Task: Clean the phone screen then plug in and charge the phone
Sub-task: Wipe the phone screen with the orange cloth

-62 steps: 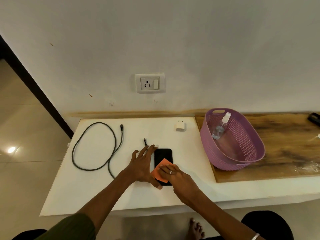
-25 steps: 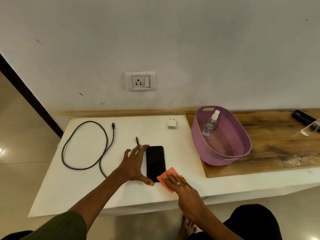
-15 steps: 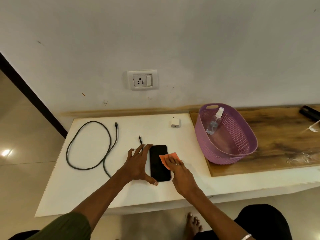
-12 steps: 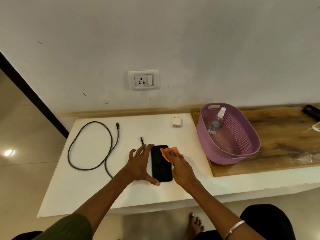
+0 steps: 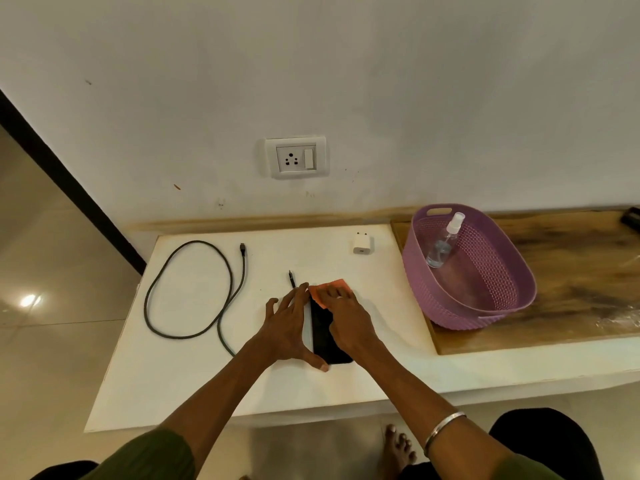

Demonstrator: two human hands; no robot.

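Observation:
A black phone [image 5: 325,341] lies face up on the white table [image 5: 194,382]. My left hand [image 5: 289,327] lies flat beside the phone's left edge, with its thumb at the near corner. My right hand [image 5: 344,318] presses an orange cloth [image 5: 327,291] with straight fingers onto the far end of the screen. A dark charging cable [image 5: 194,289] lies looped at the left, one plug end [image 5: 292,278] just beyond my left fingertips. A white charger adapter [image 5: 362,243] sits near the wall. A wall socket [image 5: 296,156] is above the table.
A purple basket [image 5: 485,306] holding a clear spray bottle [image 5: 443,245] stands on the wooden board [image 5: 571,271] at the right. A dark object [image 5: 632,218] lies at the far right edge. My bare foot [image 5: 398,448] is on the floor below the table.
My right hand slid the orange cloth from the near right corner of the phone up along the screen to its far end. My left hand stayed beside the phone.

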